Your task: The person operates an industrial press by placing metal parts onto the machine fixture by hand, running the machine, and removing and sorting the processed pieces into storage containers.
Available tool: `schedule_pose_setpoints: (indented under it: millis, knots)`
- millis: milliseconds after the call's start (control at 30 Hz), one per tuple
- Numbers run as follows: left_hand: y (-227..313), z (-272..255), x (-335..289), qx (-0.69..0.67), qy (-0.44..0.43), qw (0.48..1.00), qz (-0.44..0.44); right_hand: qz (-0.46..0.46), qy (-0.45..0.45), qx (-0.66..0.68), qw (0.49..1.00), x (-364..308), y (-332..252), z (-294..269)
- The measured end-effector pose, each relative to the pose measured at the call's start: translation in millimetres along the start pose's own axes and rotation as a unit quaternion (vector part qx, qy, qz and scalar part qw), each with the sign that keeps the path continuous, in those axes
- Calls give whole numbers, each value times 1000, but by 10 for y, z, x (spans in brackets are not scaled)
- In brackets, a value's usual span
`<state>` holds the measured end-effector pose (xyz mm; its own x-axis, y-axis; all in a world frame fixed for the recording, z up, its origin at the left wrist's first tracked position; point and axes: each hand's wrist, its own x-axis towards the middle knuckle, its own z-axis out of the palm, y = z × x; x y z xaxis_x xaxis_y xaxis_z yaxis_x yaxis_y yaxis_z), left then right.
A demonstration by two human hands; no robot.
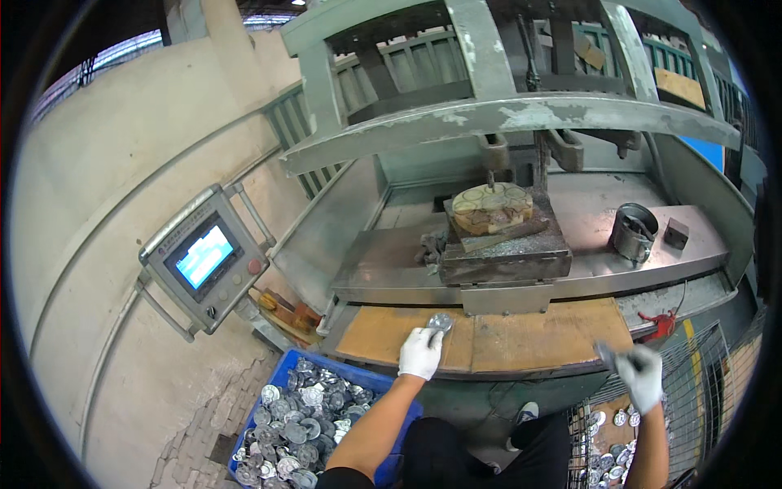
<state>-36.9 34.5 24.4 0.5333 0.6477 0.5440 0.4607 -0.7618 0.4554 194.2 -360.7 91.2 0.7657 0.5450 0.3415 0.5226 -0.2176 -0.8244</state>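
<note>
My left hand point(421, 353), in a white glove, is closed on the edge of a round silvery metal disc point(441, 321) over the tan board point(529, 336). Beyond the board's right end, above a wire basket point(580, 444), my right hand point(643, 379) is also gloved. A grey metal piece point(604, 354) sticks out from its fingers, blurred and seen edge-on, so its full shape is unclear. Similar metal discs point(297, 432) fill the blue bin point(391, 381) by my left forearm, and more metal pieces point(611, 463) lie in the wire basket.
Behind the board stands a machine with a metal block point(505, 269) bearing a round patterned fixture point(493, 205). A metal cup point(634, 232) and a small dark block point(676, 234) sit to its right. A control panel point(202, 257) is at left; a green frame point(521, 114) crosses overhead.
</note>
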Motion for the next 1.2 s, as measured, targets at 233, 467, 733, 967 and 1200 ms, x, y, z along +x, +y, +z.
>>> schedule_pose_setpoints:
  millis: [233, 467, 733, 967, 1200]
  knots:
    - [905, -334, 719, -106, 137, 965, 196, 375, 49, -410, 830, -2461, 2837, -134]
    - [1744, -157, 1832, 17, 69, 986, 151, 570, -20, -431, 699, -4026, 3784, -432]
    - [2237, 8, 2205, 179, -127, 975, -20, 329, 69, -255, 907, -3035, 3720, -96]
    - [2056, 56, 2313, 184, -143, 971, 55, 72, 142, -119, 980, -1060, 1909, 0]
    - [1746, 78, 2393, 171, -140, 963, 154, -67, 125, -50, 989, -10, 664, 252]
